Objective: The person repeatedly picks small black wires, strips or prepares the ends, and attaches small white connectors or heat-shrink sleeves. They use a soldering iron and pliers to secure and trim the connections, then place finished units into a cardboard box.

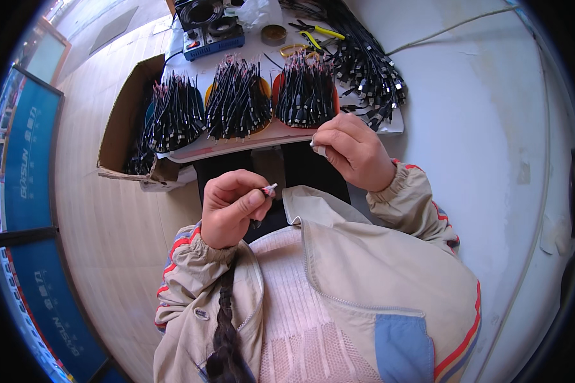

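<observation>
My left hand (229, 209) pinches a short black cable between thumb and fingers. The cable's stripped end (270, 189) sticks out past the fingertips, with reddish and whitish wire showing. Up and to the right, my right hand (356, 150) has its thumb and fingers pressed together. Something small and pale shows at those fingertips, too small to name. Both hands are in front of the table edge, apart from each other. Bundles of black USB cables stand in a teal bin (149, 116), a yellow bin (266, 89) and a red bin (336, 96) beyond them.
A cardboard box (124, 118) stands left of the white table (191, 150). At the back are a blue soldering station (214, 45), a small round tin (274, 34) and yellow-handled pliers (329, 32). Loose USB cables (370, 73) pile up at the right, beside a white wall.
</observation>
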Tool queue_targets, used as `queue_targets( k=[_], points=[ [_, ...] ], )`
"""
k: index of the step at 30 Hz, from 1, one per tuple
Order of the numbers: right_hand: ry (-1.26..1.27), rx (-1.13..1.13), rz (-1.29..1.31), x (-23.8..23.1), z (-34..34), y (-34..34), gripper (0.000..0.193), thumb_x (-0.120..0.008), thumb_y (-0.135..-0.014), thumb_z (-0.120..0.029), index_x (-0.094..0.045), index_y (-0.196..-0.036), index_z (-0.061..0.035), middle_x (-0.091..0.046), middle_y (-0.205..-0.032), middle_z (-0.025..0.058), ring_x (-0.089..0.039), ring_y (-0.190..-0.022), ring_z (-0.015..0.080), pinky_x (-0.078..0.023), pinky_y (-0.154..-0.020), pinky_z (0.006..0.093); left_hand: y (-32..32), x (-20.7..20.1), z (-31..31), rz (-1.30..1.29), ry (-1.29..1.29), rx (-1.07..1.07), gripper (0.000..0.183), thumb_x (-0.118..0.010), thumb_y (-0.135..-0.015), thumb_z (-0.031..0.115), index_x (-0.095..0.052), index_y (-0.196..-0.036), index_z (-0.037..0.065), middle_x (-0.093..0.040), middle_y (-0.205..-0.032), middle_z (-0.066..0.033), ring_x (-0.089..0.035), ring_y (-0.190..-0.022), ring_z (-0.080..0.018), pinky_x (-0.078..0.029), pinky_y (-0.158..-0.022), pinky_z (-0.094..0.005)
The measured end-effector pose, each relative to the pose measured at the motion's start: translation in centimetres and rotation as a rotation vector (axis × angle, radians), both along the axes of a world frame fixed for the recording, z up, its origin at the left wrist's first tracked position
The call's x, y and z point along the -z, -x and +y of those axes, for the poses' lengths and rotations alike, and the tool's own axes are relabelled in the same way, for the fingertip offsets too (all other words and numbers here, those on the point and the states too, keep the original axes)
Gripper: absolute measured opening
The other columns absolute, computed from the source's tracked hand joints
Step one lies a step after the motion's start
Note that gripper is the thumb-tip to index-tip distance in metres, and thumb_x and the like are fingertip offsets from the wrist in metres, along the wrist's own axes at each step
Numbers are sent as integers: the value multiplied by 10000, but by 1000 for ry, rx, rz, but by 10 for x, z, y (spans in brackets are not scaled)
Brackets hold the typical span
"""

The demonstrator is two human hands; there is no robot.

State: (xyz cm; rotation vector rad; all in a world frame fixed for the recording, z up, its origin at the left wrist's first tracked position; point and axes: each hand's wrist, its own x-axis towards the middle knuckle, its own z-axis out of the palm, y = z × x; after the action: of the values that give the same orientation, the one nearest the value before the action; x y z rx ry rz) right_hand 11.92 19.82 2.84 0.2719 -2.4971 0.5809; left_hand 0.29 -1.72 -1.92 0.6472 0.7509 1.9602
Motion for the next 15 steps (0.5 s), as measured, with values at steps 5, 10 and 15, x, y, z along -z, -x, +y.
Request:
queue_targets(
  k=[5, 10, 15],
  points=[
    [331, -160, -80, 1, -13, -5, 325, -744, -773, -65, -648, -1076, 6, -633, -1026, 142, -629, -910, 258, -515, -778, 332, 0, 1, 7, -132, 21, 123, 131, -647, -887, 53, -627, -933, -68, -602, -773, -85, -519, -611, -107, -367, -517, -223],
    [603, -283, -135, 1, -28, 4, 250, -709, -779, 12, -636, -1015, -23, -627, -952, 95, -625, -848, 251, -514, -725, 316, 1, 0, 12, -149, 8, 138, 126, -652, -882, 50, -630, -930, -65, -611, -792, -87, -521, -611, -113, -387, -527, -232],
    [576, -245, -229, 1, -27, 4, 150, -698, -820, -51, -613, -937, -12, -615, -885, 83, -592, -765, 210, -488, -682, 290, 6, -6, 12, 99, 94, 106, 89, -616, -889, 4, -638, -949, -57, -632, -779, -84, -563, -628, -119, -440, -554, -242]
  ],
)
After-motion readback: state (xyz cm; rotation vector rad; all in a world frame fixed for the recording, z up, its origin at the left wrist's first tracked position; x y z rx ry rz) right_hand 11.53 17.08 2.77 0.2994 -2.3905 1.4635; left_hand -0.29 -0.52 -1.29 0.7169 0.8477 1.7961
